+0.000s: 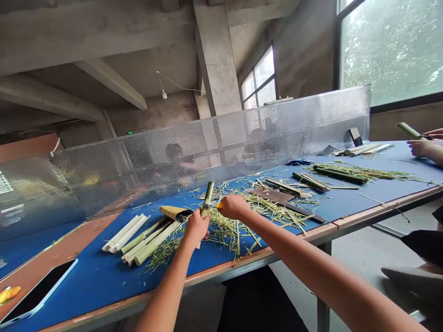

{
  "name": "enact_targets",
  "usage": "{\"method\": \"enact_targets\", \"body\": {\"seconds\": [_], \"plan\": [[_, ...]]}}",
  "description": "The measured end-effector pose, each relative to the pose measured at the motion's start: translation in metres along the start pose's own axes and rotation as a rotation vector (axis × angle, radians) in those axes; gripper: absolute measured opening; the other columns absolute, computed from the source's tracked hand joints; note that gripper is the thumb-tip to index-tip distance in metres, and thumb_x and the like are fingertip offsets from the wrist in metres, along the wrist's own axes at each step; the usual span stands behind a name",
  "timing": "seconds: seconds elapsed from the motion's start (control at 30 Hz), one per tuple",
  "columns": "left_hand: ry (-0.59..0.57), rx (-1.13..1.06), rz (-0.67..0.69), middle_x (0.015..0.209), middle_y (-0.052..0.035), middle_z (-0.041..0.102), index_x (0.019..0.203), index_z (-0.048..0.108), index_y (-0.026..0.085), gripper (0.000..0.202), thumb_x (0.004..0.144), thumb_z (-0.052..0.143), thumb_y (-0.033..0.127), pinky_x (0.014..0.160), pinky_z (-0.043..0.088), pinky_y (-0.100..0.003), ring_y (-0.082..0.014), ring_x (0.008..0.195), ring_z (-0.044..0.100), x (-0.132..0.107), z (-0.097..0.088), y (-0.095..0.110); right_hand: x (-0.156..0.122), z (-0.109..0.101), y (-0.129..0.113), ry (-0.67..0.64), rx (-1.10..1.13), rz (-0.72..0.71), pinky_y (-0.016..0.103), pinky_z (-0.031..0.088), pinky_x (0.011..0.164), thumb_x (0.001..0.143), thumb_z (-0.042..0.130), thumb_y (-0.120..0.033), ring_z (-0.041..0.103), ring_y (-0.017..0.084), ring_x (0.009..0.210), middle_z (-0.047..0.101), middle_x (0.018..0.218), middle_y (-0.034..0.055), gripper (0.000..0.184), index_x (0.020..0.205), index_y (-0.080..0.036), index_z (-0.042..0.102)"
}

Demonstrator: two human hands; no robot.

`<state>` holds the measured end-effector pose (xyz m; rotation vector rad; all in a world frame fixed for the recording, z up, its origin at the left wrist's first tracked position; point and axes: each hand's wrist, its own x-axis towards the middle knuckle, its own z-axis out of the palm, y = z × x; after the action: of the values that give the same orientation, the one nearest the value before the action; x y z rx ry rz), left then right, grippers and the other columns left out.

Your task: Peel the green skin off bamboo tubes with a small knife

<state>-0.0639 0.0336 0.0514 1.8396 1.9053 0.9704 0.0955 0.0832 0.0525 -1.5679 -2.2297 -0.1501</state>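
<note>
My left hand [197, 228] is closed around a green bamboo piece [208, 196], which stands tilted upward over the table. A small tool with an orange handle [220, 205] is gripped in my right hand [235, 207]. Its thin metal end reaches the bamboo just above my left fingers; I cannot tell whether it is a knife or a peeler. Pale green bamboo shavings [228, 230] lie heaped below and to the right of my hands. Left of my left hand rest peeled bamboo pieces [152, 246] and paler split lengths [126, 233].
A phone [38, 290] lies at the table's left end. A dark cleaver blade [273, 196] and green bamboo halves [341, 175] lie to the right. A perforated metal screen [221, 138] runs along the back. At far right, another person's hand [424, 148] holds a bamboo piece [408, 130].
</note>
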Motion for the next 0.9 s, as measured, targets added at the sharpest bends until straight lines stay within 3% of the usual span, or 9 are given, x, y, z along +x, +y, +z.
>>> {"method": "enact_targets", "body": {"seconds": [0.13, 0.27, 0.33, 0.53, 0.7, 0.8, 0.9], "plan": [[-0.045, -0.122, 0.016, 0.063, 0.0035, 0.051, 0.088, 0.048, 0.019, 0.016, 0.083, 0.048, 0.034, 0.035, 0.033, -0.019, -0.0062, 0.035, 0.041, -0.002, 0.007, -0.006, 0.005, 0.006, 0.004, 0.003, -0.036, 0.019, 0.029, 0.046, 0.071, 0.082, 0.045, -0.035, 0.065, 0.025, 0.084, 0.069, 0.09, 0.0147, 0.033, 0.093, -0.016, 0.069], [-0.085, -0.13, -0.03, 0.06, 0.0056, 0.044, 0.086, 0.047, 0.019, 0.016, 0.083, 0.049, 0.034, 0.034, 0.03, -0.018, -0.0048, 0.035, 0.037, -0.005, 0.019, -0.007, 0.025, 0.004, 0.024, 0.017, -0.019, 0.204, 0.03, 0.047, 0.07, 0.081, 0.044, -0.026, 0.065, 0.025, 0.086, 0.068, 0.094, 0.0179, 0.032, 0.099, -0.013, 0.068], [-0.108, -0.179, -0.067, 0.06, 0.006, 0.043, 0.086, 0.047, 0.018, 0.014, 0.084, 0.048, 0.033, 0.034, 0.029, -0.018, -0.0041, 0.035, 0.035, -0.006, 0.023, -0.004, 0.034, -0.002, 0.03, 0.036, -0.023, 0.224, 0.03, 0.047, 0.07, 0.081, 0.044, -0.024, 0.065, 0.026, 0.086, 0.068, 0.094, 0.019, 0.033, 0.099, -0.012, 0.068], [-0.111, -0.345, -0.133, 0.06, 0.0077, 0.04, 0.087, 0.044, 0.018, 0.015, 0.086, 0.047, 0.033, 0.034, 0.026, -0.016, -0.002, 0.034, 0.03, -0.003, 0.011, 0.007, 0.026, -0.003, 0.013, 0.055, -0.073, 0.03, 0.029, 0.047, 0.066, 0.08, 0.046, -0.031, 0.066, 0.026, 0.08, 0.069, 0.085, 0.0159, 0.031, 0.09, -0.014, 0.069], [-0.049, -0.244, -0.109, 0.059, 0.006, 0.044, 0.089, 0.049, 0.017, 0.018, 0.085, 0.048, 0.035, 0.035, 0.029, -0.017, -0.0035, 0.036, 0.034, -0.006, 0.01, 0.0, 0.013, 0.009, 0.007, 0.009, -0.076, -0.072, 0.029, 0.047, 0.068, 0.08, 0.046, -0.034, 0.066, 0.025, 0.079, 0.07, 0.086, 0.0144, 0.03, 0.088, -0.016, 0.07], [-0.018, -0.1, -0.062, 0.059, 0.004, 0.048, 0.089, 0.05, 0.018, 0.021, 0.085, 0.048, 0.039, 0.036, 0.031, -0.017, -0.0056, 0.038, 0.039, -0.006, 0.02, -0.004, 0.023, 0.004, 0.02, 0.014, -0.058, 0.051, 0.029, 0.047, 0.071, 0.08, 0.047, -0.027, 0.066, 0.024, 0.084, 0.069, 0.091, 0.0165, 0.03, 0.094, -0.015, 0.07], [-0.051, -0.108, -0.072, 0.061, 0.0044, 0.047, 0.088, 0.046, 0.019, 0.021, 0.086, 0.046, 0.04, 0.036, 0.031, -0.017, -0.0051, 0.038, 0.039, -0.003, 0.026, -0.003, 0.04, -0.007, 0.032, 0.064, -0.055, 0.16, 0.029, 0.047, 0.074, 0.08, 0.046, -0.023, 0.065, 0.025, 0.089, 0.068, 0.096, 0.0184, 0.032, 0.1, -0.013, 0.069]]}}
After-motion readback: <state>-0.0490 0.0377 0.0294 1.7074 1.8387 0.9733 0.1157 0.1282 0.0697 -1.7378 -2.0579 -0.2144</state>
